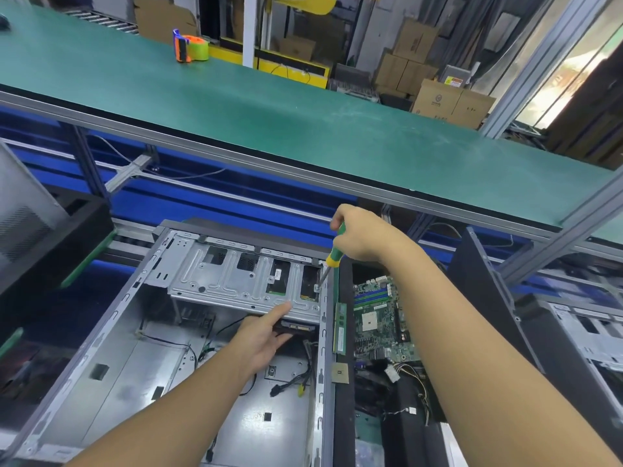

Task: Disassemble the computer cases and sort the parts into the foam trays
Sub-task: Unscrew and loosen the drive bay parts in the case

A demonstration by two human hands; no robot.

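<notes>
Nearest to us, our two bare forearms reach forward over the open grey sheet-metal computer case (111, 362), which lies on its side with loose black cables on its floor. Our left hand (261, 338) has an open grip, fingers spread; the index finger points up and touches the lower edge of the silver perforated metal drive cage (242, 278) at the far end of the case, while the other fingers reach under it toward a dark drive connector (296, 328). Whether those fingers actually press on the connector, we cannot tell.

Just right of the case wall, a long green memory stick (340, 328) stands on its edge, and a small square gold-topped processor chip (340, 372) lies nearer to us beside it. Beyond them rests a green motherboard (381, 318) with blue slots, lying among tangled wires.

Our right hand (364, 234) is higher and farther, with its grip clamped on the green and yellow handled screwdriver (333, 254). The shaft slants down and left, and its tip meets a screw (317, 288) at the right corner of the drive cage.

A second open case (586, 335) sits to the far right. Farther off, the long green tabletop (269, 109) carries an orange and green tape dispenser (190, 48), and brown cardboard boxes (438, 99) are stacked behind.
</notes>
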